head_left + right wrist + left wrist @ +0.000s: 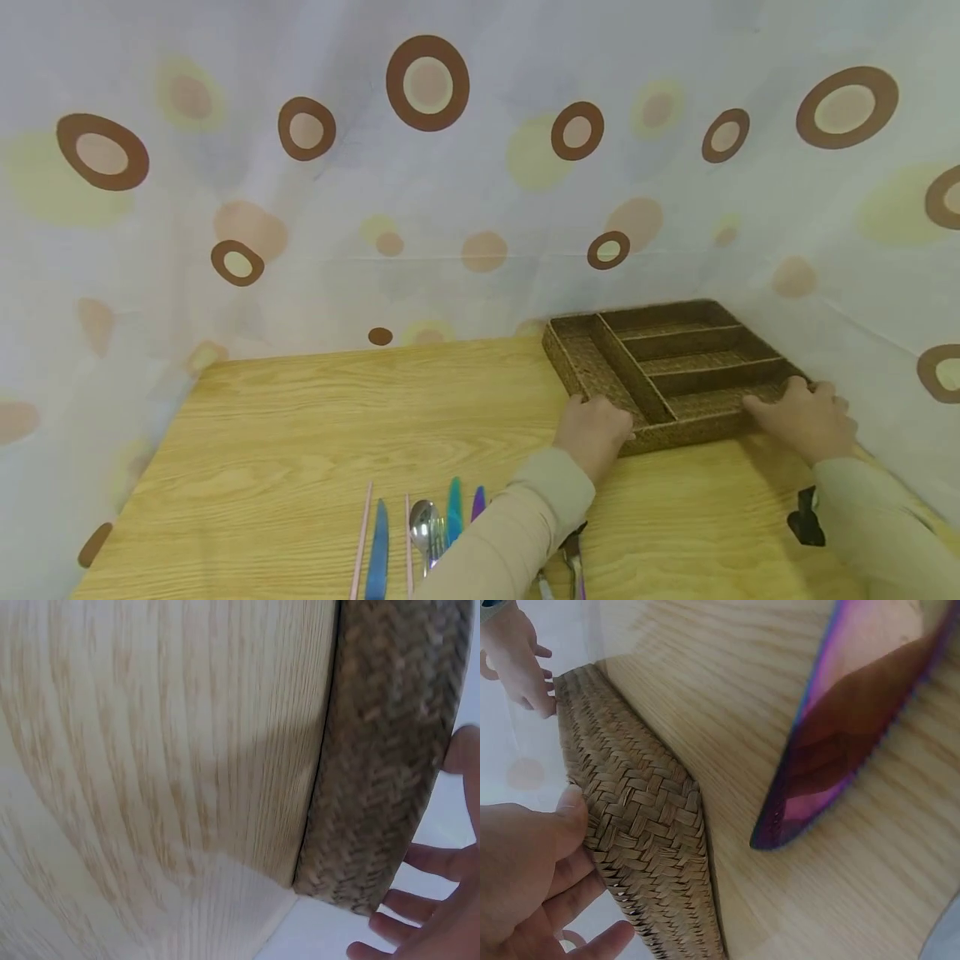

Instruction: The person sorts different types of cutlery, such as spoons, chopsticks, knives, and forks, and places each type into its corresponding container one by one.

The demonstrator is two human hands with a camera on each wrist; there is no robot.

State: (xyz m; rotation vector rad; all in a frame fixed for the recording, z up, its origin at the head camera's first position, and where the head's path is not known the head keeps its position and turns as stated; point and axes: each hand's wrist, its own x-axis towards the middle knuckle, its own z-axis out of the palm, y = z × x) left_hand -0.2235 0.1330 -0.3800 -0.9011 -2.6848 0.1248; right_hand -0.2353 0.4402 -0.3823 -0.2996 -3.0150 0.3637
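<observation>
A brown woven tray (697, 431) with several compartments lies on the wooden table against the patterned cloth at the back right. My left hand (595, 433) grips its front left corner; in the left wrist view the thumb of that left hand (525, 877) lies on the rim of the woven tray (645, 802). At the front right corner, my right hand (810, 421) holds the tray. The right wrist view has the right hand (450, 915) with thumb and fingers spread about that corner of the tray (382, 750). The compartments hold nothing visible.
Nearer me on the table (300, 450) lie pink chopsticks (362, 537), a blue knife (378, 550), a spoon (422, 518), a teal knife (454, 517) and a purple knife (478, 502). My left sleeve hides part of the cutlery. Patterned cloth (480, 192) hangs around the table.
</observation>
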